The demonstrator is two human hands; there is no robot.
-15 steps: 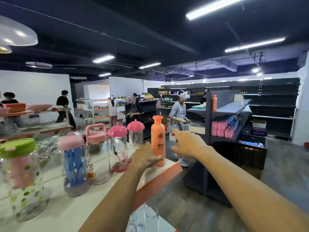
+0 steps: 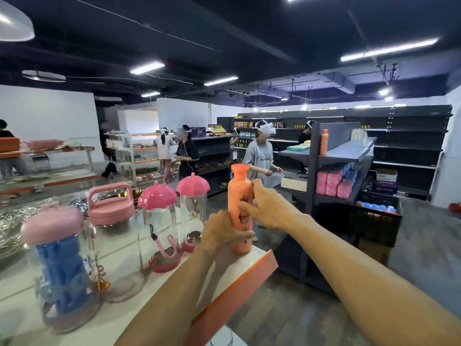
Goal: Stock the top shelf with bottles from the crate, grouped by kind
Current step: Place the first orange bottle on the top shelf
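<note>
Hands grip one orange bottle: left hand low, right hand mid; four pink-lidded bottles alongside.

Both bare forearms stretched forward and converging, left hand wrapped round the lower part of the bottle from the left, right hand higher, gripping its middle from the right, thumb up, fingers curled across the front.

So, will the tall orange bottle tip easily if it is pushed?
Probably yes: the orange bottle is tall and narrow and stands near the shelf edge. Its smooth wall looks rigid, perhaps slippery; the left hand and right hand both grip it.
</note>
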